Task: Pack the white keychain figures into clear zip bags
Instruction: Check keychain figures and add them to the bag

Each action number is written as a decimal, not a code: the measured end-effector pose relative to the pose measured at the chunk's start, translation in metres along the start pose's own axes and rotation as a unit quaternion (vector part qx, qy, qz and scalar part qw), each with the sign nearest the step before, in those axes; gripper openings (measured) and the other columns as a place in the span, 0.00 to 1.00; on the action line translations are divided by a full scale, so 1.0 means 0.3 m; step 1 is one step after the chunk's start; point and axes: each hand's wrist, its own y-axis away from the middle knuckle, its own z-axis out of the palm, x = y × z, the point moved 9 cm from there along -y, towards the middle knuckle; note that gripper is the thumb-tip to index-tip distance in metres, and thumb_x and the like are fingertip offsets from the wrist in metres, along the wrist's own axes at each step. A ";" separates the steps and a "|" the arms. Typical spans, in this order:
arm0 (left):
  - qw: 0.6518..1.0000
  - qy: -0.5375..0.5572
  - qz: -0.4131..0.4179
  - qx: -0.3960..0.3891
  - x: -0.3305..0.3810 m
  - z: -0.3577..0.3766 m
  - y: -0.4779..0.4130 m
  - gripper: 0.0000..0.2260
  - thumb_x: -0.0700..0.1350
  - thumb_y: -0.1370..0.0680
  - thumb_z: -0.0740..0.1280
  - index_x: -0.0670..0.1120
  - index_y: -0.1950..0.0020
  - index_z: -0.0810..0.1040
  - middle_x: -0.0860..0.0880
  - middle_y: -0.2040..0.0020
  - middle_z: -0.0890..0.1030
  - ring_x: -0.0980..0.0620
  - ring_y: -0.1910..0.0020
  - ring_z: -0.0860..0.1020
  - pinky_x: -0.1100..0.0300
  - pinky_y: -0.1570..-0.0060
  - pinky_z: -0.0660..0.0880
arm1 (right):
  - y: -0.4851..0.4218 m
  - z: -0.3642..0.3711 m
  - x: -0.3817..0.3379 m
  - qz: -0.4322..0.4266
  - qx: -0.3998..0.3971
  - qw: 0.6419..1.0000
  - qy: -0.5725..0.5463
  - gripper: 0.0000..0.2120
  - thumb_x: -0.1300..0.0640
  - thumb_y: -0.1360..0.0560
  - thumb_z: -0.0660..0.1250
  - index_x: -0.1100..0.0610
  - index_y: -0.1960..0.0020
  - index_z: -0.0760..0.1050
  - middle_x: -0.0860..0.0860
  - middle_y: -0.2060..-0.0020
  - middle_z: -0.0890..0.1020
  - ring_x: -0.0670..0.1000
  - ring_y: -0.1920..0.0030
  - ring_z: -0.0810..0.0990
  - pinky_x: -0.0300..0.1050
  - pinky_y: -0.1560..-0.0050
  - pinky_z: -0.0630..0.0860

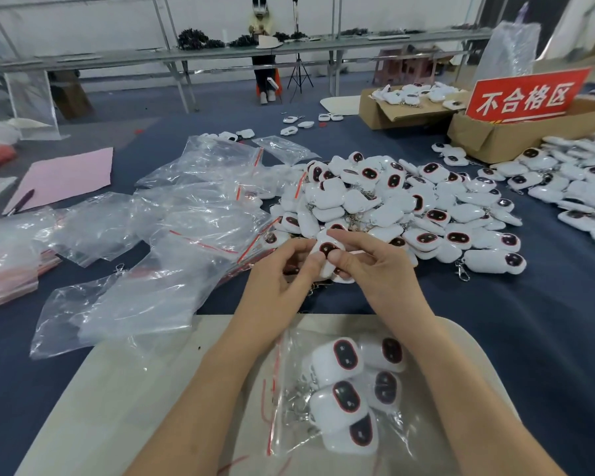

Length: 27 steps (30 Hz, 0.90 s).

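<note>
A white keychain figure (327,247) with a dark oval face is held between both hands just in front of the big heap of figures (392,204). My left hand (282,273) pinches its lower left side. My right hand (368,266) grips its right side, thumb on the face. Below my wrists, a clear zip bag (289,424) with a red seal lies on a beige board (117,389); several figures (351,393) lie inside it. Empty clear zip bags (193,207) are spread to the left.
Cardboard boxes (488,135) with a red sign (526,97) stand at the back right, more figures (571,176) beside them. A pink sheet (66,176) and a pen (21,202) lie far left. A person (263,46) sits at a far bench.
</note>
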 end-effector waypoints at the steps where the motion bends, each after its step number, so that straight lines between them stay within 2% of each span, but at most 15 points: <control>1: 1.000 0.007 0.001 0.000 0.002 -0.003 -0.001 0.08 0.47 0.17 0.66 0.49 0.40 0.81 0.58 0.52 0.85 0.62 0.52 0.81 0.69 0.50 0.72 | 0.000 0.000 0.000 -0.003 0.005 1.000 0.009 0.12 0.57 0.25 0.73 0.43 0.45 0.82 0.50 0.52 0.86 0.42 0.60 0.82 0.35 0.53 0.79; 5: 0.999 0.048 -0.013 -0.023 0.004 0.012 -0.001 0.06 0.43 0.17 0.67 0.49 0.42 0.80 0.54 0.58 0.83 0.61 0.58 0.79 0.71 0.55 0.72 | -0.004 0.003 0.000 -0.008 0.012 1.000 -0.005 0.12 0.58 0.25 0.74 0.47 0.44 0.82 0.46 0.52 0.87 0.43 0.54 0.84 0.33 0.52 0.78; 8: 0.997 0.066 -0.035 -0.033 -0.012 0.024 0.005 0.06 0.43 0.18 0.67 0.49 0.41 0.78 0.57 0.62 0.80 0.62 0.62 0.76 0.72 0.60 0.70 | -0.006 0.008 0.005 -0.005 0.002 1.000 -0.025 0.14 0.59 0.25 0.74 0.45 0.42 0.80 0.45 0.53 0.87 0.46 0.51 0.85 0.34 0.50 0.79; 12: 0.996 0.073 -0.037 -0.026 -0.017 0.019 0.002 0.05 0.44 0.18 0.68 0.48 0.42 0.78 0.49 0.55 0.83 0.57 0.57 0.78 0.69 0.56 0.72 | -0.009 0.018 0.017 0.003 -0.014 1.000 -0.010 0.12 0.57 0.24 0.72 0.44 0.43 0.80 0.43 0.52 0.87 0.44 0.50 0.85 0.34 0.52 0.79; 16: 0.996 0.081 -0.040 -0.017 -0.024 0.006 -0.002 0.04 0.44 0.18 0.68 0.48 0.43 0.79 0.50 0.53 0.84 0.53 0.54 0.80 0.65 0.51 0.75 | -0.009 0.038 0.029 0.015 -0.043 0.999 -0.021 0.12 0.60 0.22 0.70 0.43 0.45 0.82 0.42 0.51 0.87 0.41 0.49 0.84 0.33 0.55 0.78; 18: 0.996 0.082 -0.041 -0.018 -0.028 0.004 -0.004 0.04 0.44 0.18 0.68 0.48 0.44 0.79 0.49 0.52 0.84 0.50 0.53 0.80 0.60 0.50 0.77 | -0.007 0.038 0.034 0.026 -0.045 0.998 -0.035 0.13 0.61 0.21 0.69 0.42 0.47 0.82 0.43 0.51 0.87 0.41 0.50 0.84 0.32 0.55 0.78; 20: 0.995 0.085 -0.044 -0.020 -0.032 0.004 -0.007 0.05 0.44 0.18 0.68 0.48 0.43 0.79 0.44 0.50 0.84 0.43 0.49 0.80 0.52 0.46 0.76 | -0.007 0.039 0.034 0.028 -0.046 0.998 -0.038 0.15 0.61 0.21 0.69 0.40 0.49 0.84 0.43 0.51 0.87 0.40 0.50 0.84 0.31 0.55 0.78; 22: 0.995 0.086 -0.045 -0.027 -0.033 0.004 -0.008 0.05 0.44 0.18 0.67 0.48 0.43 0.79 0.42 0.50 0.83 0.41 0.47 0.79 0.48 0.44 0.75 | -0.006 0.041 0.030 0.025 -0.050 0.998 -0.034 0.18 0.61 0.21 0.69 0.37 0.52 0.84 0.43 0.52 0.87 0.39 0.51 0.84 0.31 0.54 0.78; 25: 0.995 0.083 -0.043 -0.035 -0.032 0.004 -0.010 0.05 0.44 0.18 0.67 0.49 0.43 0.79 0.43 0.53 0.82 0.42 0.49 0.79 0.51 0.46 0.76 | -0.003 0.039 0.028 0.026 -0.054 0.998 -0.037 0.18 0.61 0.21 0.69 0.36 0.52 0.84 0.43 0.52 0.87 0.39 0.52 0.84 0.31 0.54 0.78; 27: 0.994 0.088 -0.052 -0.033 -0.038 0.004 -0.012 0.05 0.43 0.18 0.67 0.49 0.43 0.80 0.45 0.52 0.83 0.45 0.50 0.80 0.56 0.46 0.76 | -0.003 0.037 0.034 0.030 -0.055 0.997 -0.033 0.14 0.60 0.21 0.69 0.41 0.48 0.84 0.43 0.52 0.87 0.39 0.51 0.84 0.32 0.52 0.78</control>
